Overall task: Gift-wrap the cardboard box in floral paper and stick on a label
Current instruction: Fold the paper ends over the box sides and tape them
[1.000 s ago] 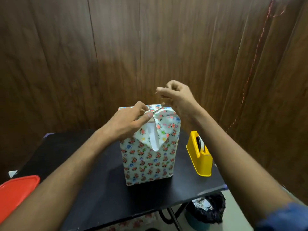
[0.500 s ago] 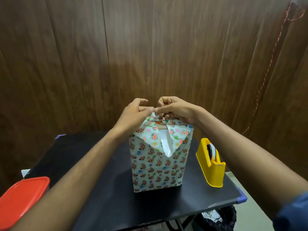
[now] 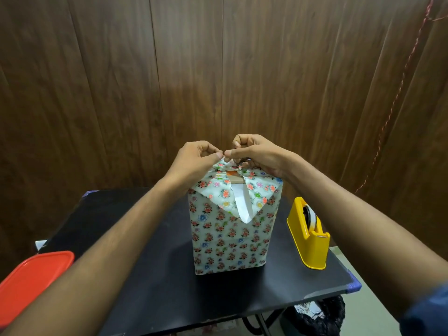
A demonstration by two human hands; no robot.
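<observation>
Dark wood panelling backs a black table, and the box stands upright near the middle of it, closer to the right edge than the left. Its long axis runs straight up from the tabletop; the broad face with the folded triangular flap points toward the person. That flap hangs point-down over the near face, with a white strip of the paper's underside showing along its centre. Above it a bit of bare brown cardboard is uncovered at the top near edge.

Both hands meet over the top of the box. The left hand has its fingers curled, thumb and forefinger pinched together at the paper's top fold. The right hand is likewise curled, its thumb and forefinger closed on something small just beside the left's pinch; it may be a piece of tape, but I cannot tell.

The step looks like closing the top end. To do it well, I would judge: keep the fold pulled taut and flat against the box top, hold it down with one hand, and press any tape across the seam from the centre outward so no cardboard shows.

A yellow dispenser stands near the right edge, well apart from the box. A red lid lies at the near left corner.
</observation>
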